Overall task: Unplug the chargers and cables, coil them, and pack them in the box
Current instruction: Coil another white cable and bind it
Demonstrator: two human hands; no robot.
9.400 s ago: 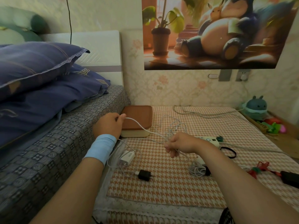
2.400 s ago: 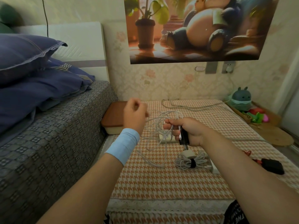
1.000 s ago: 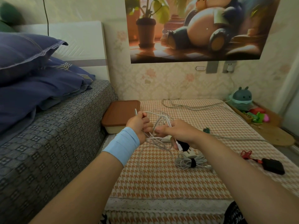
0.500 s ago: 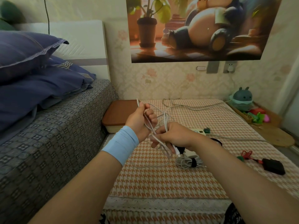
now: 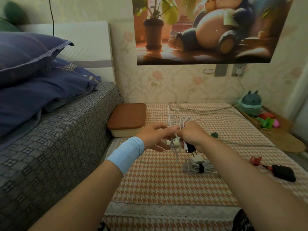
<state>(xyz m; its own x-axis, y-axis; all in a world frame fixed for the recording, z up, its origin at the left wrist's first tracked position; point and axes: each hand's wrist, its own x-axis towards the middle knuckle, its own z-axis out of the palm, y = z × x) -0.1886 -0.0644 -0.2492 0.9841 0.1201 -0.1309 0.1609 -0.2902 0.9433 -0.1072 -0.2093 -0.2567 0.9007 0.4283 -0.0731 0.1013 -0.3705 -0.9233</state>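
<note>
My right hand grips a bundle of white cable loops together with a black plug charger that hangs below its fingers. My left hand, with a blue wristband, touches the same loops, its fingers stretched toward the right hand and a strand running between them. A small white plug dangles between both hands. The box, cream with a closed brown lid, stands on the mat beside the bed. A tied white cable coil with a white charger lies on the mat under my right wrist.
A black adapter with a red cable lies at the right of the checked mat. A long grey cord runs along the back toward the wall socket. The bed rises at the left; toys sit far right.
Both hands dropped a little and came closer together. My left hand's fingers opened out from a raised grip on the cable end toward the bundle held by my right hand.
</note>
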